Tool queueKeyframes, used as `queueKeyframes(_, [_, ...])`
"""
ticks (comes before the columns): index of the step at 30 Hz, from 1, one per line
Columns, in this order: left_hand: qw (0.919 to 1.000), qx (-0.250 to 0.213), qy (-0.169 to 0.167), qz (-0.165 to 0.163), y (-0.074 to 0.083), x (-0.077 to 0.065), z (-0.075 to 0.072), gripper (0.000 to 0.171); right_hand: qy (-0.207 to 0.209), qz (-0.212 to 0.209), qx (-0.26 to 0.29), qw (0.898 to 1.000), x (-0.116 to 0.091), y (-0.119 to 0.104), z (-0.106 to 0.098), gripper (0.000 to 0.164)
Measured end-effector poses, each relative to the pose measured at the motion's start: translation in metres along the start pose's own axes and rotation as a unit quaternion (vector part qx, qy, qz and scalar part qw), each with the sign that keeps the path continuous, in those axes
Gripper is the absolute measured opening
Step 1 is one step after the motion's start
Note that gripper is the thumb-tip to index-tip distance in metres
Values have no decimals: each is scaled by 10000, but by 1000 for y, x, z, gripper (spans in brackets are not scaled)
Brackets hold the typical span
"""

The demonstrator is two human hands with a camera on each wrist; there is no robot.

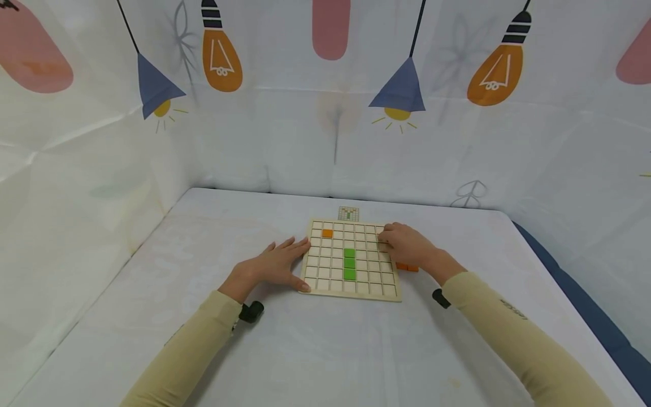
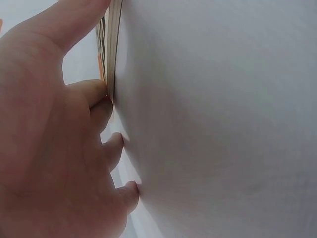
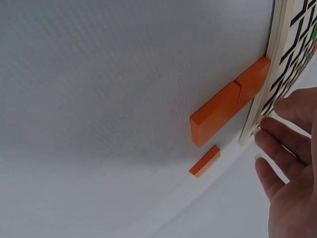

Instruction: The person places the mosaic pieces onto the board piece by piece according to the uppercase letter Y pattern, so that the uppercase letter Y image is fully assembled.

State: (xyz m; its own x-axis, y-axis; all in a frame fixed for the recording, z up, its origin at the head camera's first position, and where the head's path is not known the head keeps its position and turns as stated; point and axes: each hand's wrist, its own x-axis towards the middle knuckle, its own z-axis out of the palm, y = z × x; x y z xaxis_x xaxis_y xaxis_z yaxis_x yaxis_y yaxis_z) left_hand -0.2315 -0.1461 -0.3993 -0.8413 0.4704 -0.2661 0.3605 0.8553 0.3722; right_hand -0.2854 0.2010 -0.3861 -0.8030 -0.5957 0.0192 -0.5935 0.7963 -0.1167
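Observation:
A wooden grid board lies flat on the white table. On it sit one orange tile near the far left corner and a short column of green tiles in the middle. My left hand lies flat beside the board, its straight fingers and thumb touching the left edge. My right hand rests over the board's right edge, its fingers loosely bent and nothing seen in them. Loose orange tiles lie against that edge, with two long tiles and a small one showing in the right wrist view.
A small pattern card lies just beyond the board's far edge. Printed fabric walls enclose the table at the back and both sides. A dark blue strip runs along the table's right edge.

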Motion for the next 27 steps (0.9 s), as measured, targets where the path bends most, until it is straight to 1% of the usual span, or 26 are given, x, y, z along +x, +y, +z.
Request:
queueKeyframes(6, [10000,6,23,29,-2,1,2,115,-17,132,-145,9998,-1,4,0,24])
queueKeyframes(10, [10000,15,31,34,-2,1,3,115,41,190,-122,9997,-5,6,-2,26])
queueKeyframes(16, [10000,12,30,15,-3,1,3,116,123,230,-201,9995,-10,12,-3,23])
queueKeyframes(24, [10000,29,32,11,-3,2,4,116,-130,713,-146,9973,-16,17,-4,27])
queueKeyframes(27, [10000,23,39,12,-4,3,5,116,-179,816,-141,9964,-20,20,-4,28])
